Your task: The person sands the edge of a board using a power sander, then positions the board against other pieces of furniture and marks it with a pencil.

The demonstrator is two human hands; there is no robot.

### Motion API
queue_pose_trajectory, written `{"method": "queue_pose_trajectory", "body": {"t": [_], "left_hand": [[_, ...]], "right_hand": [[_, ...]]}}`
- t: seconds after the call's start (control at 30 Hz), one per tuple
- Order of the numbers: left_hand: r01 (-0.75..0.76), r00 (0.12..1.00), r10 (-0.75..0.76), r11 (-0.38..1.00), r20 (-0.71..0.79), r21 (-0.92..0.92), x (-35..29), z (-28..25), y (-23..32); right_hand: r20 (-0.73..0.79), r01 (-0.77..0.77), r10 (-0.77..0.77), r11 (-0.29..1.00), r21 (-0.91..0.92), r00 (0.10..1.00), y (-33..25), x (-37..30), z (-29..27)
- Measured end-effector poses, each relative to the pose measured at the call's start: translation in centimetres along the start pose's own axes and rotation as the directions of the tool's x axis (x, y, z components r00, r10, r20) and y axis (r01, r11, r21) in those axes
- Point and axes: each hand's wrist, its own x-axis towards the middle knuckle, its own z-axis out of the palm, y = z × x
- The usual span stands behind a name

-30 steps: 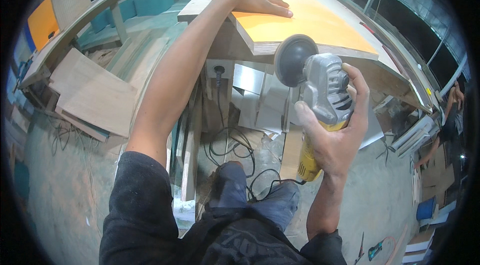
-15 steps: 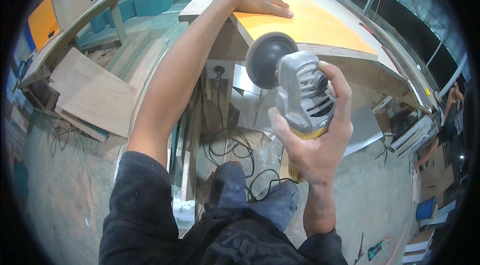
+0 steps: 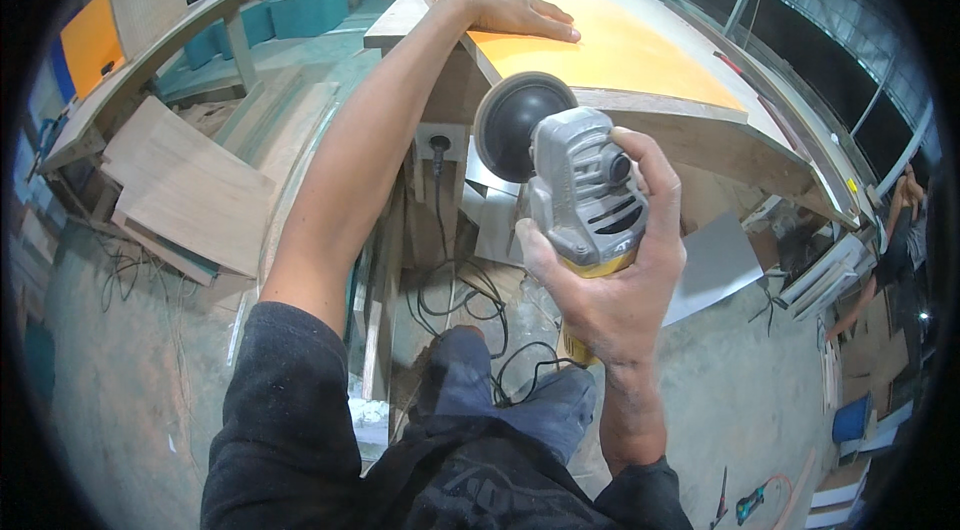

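An orange-faced wooden panel (image 3: pixel 650 65) lies on a pale-topped workbench (image 3: pixel 400 20), its near edge turned toward me. My left hand (image 3: pixel 515 13) rests flat on the panel's left part, fingers stretched out. An angle grinder (image 3: pixel 587 185) with a grey head and yellow body is gripped in my right hand (image 3: pixel 630 295), fingers wrapped round it. Its round black sanding disc (image 3: pixel 522 125) is tilted up at the panel's near edge, toward the left corner. Whether the disc touches the edge or is spinning, I cannot tell.
A black cord (image 3: pixel 485 300) coils by my legs, below a socket (image 3: pixel 438 143) under the bench. Curved plywood sheets (image 3: pixel 190 185) lean at the left. A blue bucket (image 3: pixel 851 418) and a teal power tool (image 3: pixel 748 505) stand on the floor at right. Another person (image 3: pixel 905 230) is at the far right.
My right hand has moved the grinder a little to the left along the panel's near edge. My left hand stays on the panel.
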Motion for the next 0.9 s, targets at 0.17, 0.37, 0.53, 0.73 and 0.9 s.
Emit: {"method": "queue_pose_trajectory", "body": {"t": [0.17, 0.37, 0.53, 0.73, 0.9], "left_hand": [[-0.006, 1.000, 0.007, 1.000, -0.021, 0.017, 0.0, 0.1, 0.1], [0.003, 0.989, 0.017, 0.991, -0.149, 0.132, -0.2, 0.4, -0.1], [-0.221, 0.828, 0.152, 0.973, -0.541, -0.065, -0.9, -1.0, -2.3], [-0.284, 0.853, 0.054, 0.883, -0.520, -0.373, -10.6, 1.1, 5.0], [-0.096, 0.959, 0.122, 0.989, -0.255, 0.111, -13.2, 0.6, 9.6]], "right_hand": [[-0.029, -0.003, -0.002, 0.988, -0.157, 1.000, 0.7, 0.2, -1.2], [-0.150, -0.286, 0.293, 0.956, 0.073, 0.944, 2.0, -0.2, -5.2], [-0.256, -0.530, 0.614, 0.782, 0.329, 0.747, 5.0, -5.0, -10.0], [-0.038, -0.657, 0.936, 0.274, 0.703, 0.349, 12.5, -19.0, -19.2], [-0.035, -0.550, 0.978, 0.144, 0.822, 0.204, 12.9, -29.1, -21.6]]}}
